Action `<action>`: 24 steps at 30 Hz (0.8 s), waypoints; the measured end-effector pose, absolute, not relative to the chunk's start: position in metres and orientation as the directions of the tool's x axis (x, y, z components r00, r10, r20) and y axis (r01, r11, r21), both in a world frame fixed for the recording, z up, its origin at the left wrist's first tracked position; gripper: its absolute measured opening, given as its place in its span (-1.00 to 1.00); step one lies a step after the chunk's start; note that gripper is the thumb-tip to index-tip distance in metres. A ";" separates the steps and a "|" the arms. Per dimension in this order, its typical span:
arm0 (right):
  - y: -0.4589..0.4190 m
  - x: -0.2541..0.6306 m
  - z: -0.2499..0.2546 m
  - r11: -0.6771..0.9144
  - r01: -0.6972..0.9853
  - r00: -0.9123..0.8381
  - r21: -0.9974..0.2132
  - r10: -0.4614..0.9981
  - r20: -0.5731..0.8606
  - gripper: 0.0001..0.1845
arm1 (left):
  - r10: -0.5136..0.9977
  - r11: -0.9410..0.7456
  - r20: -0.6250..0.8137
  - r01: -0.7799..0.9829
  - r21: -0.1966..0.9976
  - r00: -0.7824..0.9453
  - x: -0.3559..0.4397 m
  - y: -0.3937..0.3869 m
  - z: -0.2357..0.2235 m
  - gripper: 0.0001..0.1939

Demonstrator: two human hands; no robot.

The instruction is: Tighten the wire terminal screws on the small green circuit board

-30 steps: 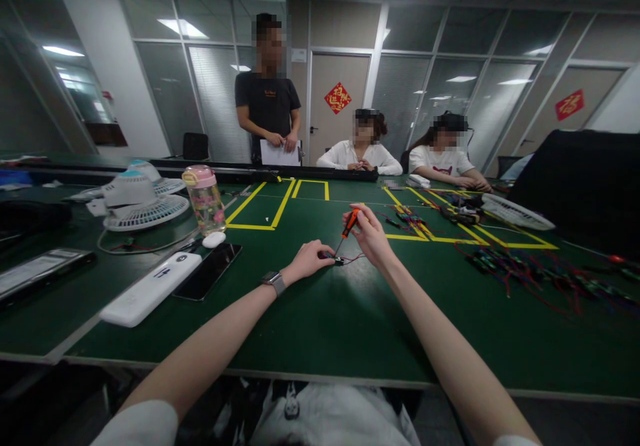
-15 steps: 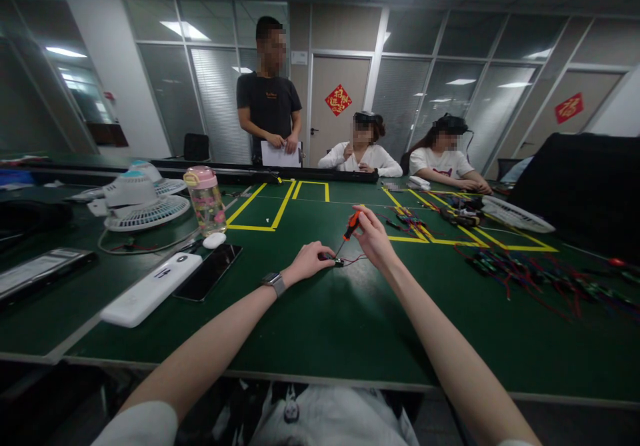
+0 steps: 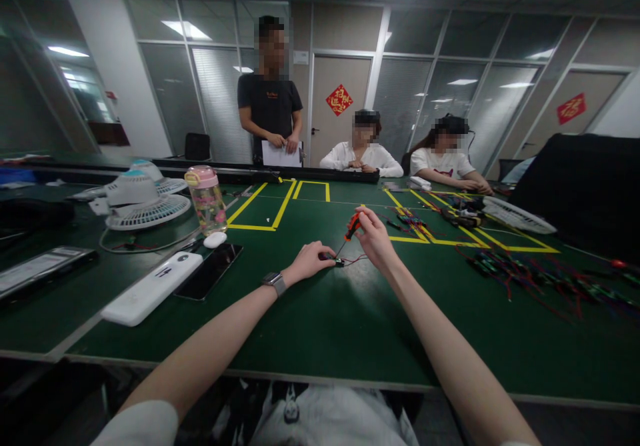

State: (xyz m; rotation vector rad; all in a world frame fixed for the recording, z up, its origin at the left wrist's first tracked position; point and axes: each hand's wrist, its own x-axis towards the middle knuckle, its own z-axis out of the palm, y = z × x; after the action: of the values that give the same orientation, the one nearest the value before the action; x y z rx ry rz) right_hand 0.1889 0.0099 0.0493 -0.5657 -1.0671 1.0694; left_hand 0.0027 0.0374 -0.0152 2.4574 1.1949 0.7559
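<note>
Screwdriver on a small wired part, green worktop (image 3: pixel 320 326)

My right hand (image 3: pixel 374 239) gripped the orange screwdriver (image 3: pixel 351 227), tip down on the part (image 3: pixel 338 261); my left hand (image 3: pixel 311 260) pinched that part against the worktop. A pink-capped bottle (image 3: pixel 207 199) held flowers.

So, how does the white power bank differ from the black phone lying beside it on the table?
The white power bank is thick and matte, while the black phone is thin and flat with a glossy screen. The power bank is longer and lies nearer the table edge; the phone lies farther in. Both lie flat, side by side at the same slant, to the left of the left hand.
</note>
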 end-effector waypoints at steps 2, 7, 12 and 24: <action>0.009 0.188 0.050 0.398 -0.427 0.060 -0.812 0.909 0.413 -0.67 | 0.793 -0.607 0.323 0.633 0.480 0.516 0.003 0.037 -0.015 -0.78; 0.009 0.185 0.049 0.397 -0.428 0.050 -0.812 0.908 0.417 -0.65 | 0.789 -0.613 0.322 0.633 0.472 0.523 0.002 0.036 -0.014 -0.78; 0.009 0.185 0.049 0.409 -0.428 0.073 -0.806 0.905 0.420 -0.67 | 0.792 -0.610 0.328 0.632 0.479 0.515 0.002 0.035 -0.014 -0.77; 0.006 0.186 0.051 0.405 -0.415 0.035 -0.814 0.902 0.431 -0.68 | 0.802 -0.596 0.312 0.640 0.486 0.510 0.003 0.031 -0.009 -0.77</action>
State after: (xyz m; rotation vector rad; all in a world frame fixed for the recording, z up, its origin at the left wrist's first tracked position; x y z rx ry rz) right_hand 0.1857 0.0061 0.0511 -0.5520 -1.1136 1.0947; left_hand 0.0027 0.0313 -0.0088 2.4470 1.2072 0.7432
